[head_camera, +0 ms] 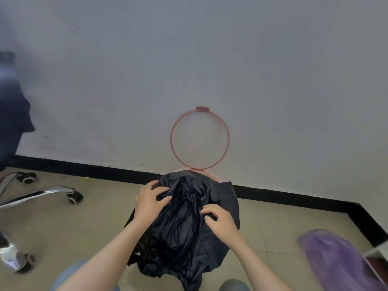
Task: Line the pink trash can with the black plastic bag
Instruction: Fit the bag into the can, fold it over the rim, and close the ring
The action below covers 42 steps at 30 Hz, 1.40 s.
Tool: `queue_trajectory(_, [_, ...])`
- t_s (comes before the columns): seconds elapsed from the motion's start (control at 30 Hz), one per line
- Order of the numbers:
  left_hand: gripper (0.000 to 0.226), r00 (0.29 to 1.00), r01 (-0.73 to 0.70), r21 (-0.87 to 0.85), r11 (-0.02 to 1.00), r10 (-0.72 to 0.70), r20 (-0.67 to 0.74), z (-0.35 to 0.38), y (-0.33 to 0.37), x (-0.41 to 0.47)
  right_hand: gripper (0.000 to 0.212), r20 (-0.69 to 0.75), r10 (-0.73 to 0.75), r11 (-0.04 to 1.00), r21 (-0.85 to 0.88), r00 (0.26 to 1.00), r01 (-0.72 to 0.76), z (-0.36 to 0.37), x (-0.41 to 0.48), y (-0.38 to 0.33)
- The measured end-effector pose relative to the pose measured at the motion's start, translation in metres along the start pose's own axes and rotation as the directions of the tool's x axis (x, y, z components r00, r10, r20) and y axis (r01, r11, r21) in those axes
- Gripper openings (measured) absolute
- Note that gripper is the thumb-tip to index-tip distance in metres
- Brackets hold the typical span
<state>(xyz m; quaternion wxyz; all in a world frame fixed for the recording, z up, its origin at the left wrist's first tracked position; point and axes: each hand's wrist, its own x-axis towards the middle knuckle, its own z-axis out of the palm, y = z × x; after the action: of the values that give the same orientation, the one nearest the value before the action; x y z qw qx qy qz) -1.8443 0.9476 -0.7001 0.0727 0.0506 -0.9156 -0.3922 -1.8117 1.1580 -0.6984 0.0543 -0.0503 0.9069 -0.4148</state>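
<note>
Counts: 2 hands, left hand (150, 200) and right hand (219, 220), both on 1 black plastic bag (184, 234). 1 pink trash can (212, 174), mostly covered, with 1 pink ring (171, 141) flipped up against the wall. 1 office chair base (39, 194), 3 casters visible. 1 purple bag (336, 263) on the floor, right side.

A pale grey wall (189, 59) filled the upper scene, edged at the bottom by a black baseboard (94, 170) that turned a corner at right. Beige floor tiles (63, 217) lay below. At left stood an office chair's chrome base (39, 194) with black casters (74, 197), and dark fabric (12, 106) hung above it. A translucent purple bag (340, 261), blurred, sat at lower right.
</note>
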Motion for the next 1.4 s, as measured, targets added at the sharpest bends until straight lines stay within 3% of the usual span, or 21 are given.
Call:
queue_trajectory(0.07, [0.019,0.999,-0.04,-0.064,0.997,0.041,-0.001,-0.001,-0.002,0.004,0.025,-0.256,0.07,0.998,0.011,0.964,-0.069,-0.004,0.002,0.009])
queue_trajectory(0.13, [0.016,0.998,-0.055,-0.129,0.99,0.057,0.01,-0.004,0.0,0.008,0.038,-0.431,0.271,0.962,0.081,0.86,-0.262,-0.008,0.005,0.02])
queue_trajectory(0.17, [0.016,0.999,-0.042,-0.201,0.979,0.047,0.019,-0.007,0.004,0.009,0.051,-0.435,0.408,0.913,0.166,0.803,-0.374,-0.011,0.006,0.024])
queue_trajectory(0.23, [0.015,0.998,0.057,-0.435,0.899,-0.035,0.058,-0.015,0.014,0.008,0.079,-0.28,0.597,0.782,0.413,0.752,-0.467,-0.015,0.006,0.03])
queue_trajectory(0.33, [0.018,0.965,0.258,-0.731,0.631,-0.204,0.165,-0.032,0.025,0.009,0.095,-0.078,0.614,0.596,0.699,0.786,-0.396,-0.016,0.002,0.037])
queue_trajectory(0.43, [0.019,0.896,0.433,-0.838,0.333,-0.263,0.359,-0.042,0.029,0.017,0.08,-0.039,0.554,0.625,0.68,0.832,-0.384,-0.017,0.002,0.038])
queue_trajectory(0.57, [0.034,0.674,0.726,-0.688,0.004,-0.202,0.711,-0.05,0.051,0.022,0.03,-0.049,0.517,0.635,0.692,0.855,-0.344,-0.034,-0.001,0.021])
queue_trajectory(0.67, [0.038,0.59,0.747,-0.631,-0.209,-0.229,0.774,-0.047,0.055,0.038,0.006,-0.112,0.562,0.643,0.683,0.819,-0.348,-0.057,-0.001,0.014])
queue_trajectory(0.73, [0.033,0.623,0.652,-0.689,-0.318,-0.294,0.725,-0.036,0.056,0.049,0.007,-0.147,0.621,0.62,0.693,0.77,-0.368,-0.068,0.004,0.016])
queue_trajectory(0.77, [0.04,0.667,0.592,-0.746,-0.305,-0.334,0.666,-0.029,0.055,0.053,0.007,-0.148,0.651,0.605,0.694,0.744,-0.391,-0.07,0.008,0.017])
queue_trajectory(0.8, [0.05,0.715,0.542,-0.81,-0.225,-0.382,0.585,-0.02,0.053,0.053,0.003,-0.145,0.679,0.593,0.688,0.72,-0.419,-0.069,0.013,0.02])
queue_trajectory(0.83, [0.056,0.76,0.504,-0.861,-0.071,-0.436,0.481,-0.012,0.05,0.049,0.005,-0.137,0.705,0.578,0.68,0.696,-0.452,-0.064,0.017,0.02])
queue_trajectory(0.9, [0.057,0.884,0.387,-0.803,0.452,-0.43,0.184,0.004,0.03,0.035,0.015,-0.157,0.75,0.564,0.659,0.643,-0.498,-0.048,0.025,0.024])
queue_trajectory(0.93, [0.059,0.947,0.285,-0.674,0.682,-0.309,0.088,0.012,0.012,0.029,0.013,-0.208,0.76,0.585,0.632,0.616,-0.508,-0.039,0.028,0.026])
queue_trajectory(1.0, [0.074,0.98,0.142,-0.481,0.865,-0.053,0.193,0.025,-0.02,0.023,0.01,-0.35,0.728,0.67,0.546,0.589,-0.503,-0.024,0.033,0.02])
queue_trajectory(1.07, [0.083,0.95,0.102,-0.257,0.961,-0.017,0.312,0.034,-0.036,0.021,0.019,-0.401,0.675,0.729,0.493,0.619,-0.475,-0.011,0.04,0.015])
queue_trajectory(1.17, [0.064,0.945,-0.008,0.092,0.996,-0.023,0.326,0.034,-0.027,0.026,0.025,-0.259,0.6,0.74,0.54,0.757,-0.401,0.011,0.051,0.005])
queue_trajectory(1.23, [0.044,0.919,0.008,0.019,1.0,-0.015,0.395,0.031,-0.015,0.03,0.045,-0.193,0.472,0.796,0.512,0.86,-0.322,0.02,0.052,0.002])
queue_trajectory(1.27, [0.04,0.908,0.119,-0.125,0.985,-0.057,0.415,0.031,-0.008,0.032,0.05,-0.18,0.396,0.836,0.477,0.9,-0.272,0.023,0.052,-0.002])
queue_trajectory(1.33, [0.043,0.867,0.428,-0.438,0.79,-0.222,0.447,0.025,0.005,0.038,0.056,-0.162,0.309,0.879,0.425,0.937,-0.216,0.02,0.053,-0.009])
queue_trajectory(1.4, [0.036,0.734,0.674,-0.578,0.46,-0.328,0.594,0.023,0.011,0.051,0.063,-0.206,0.26,0.909,0.382,0.943,-0.167,0.011,0.059,-0.013])
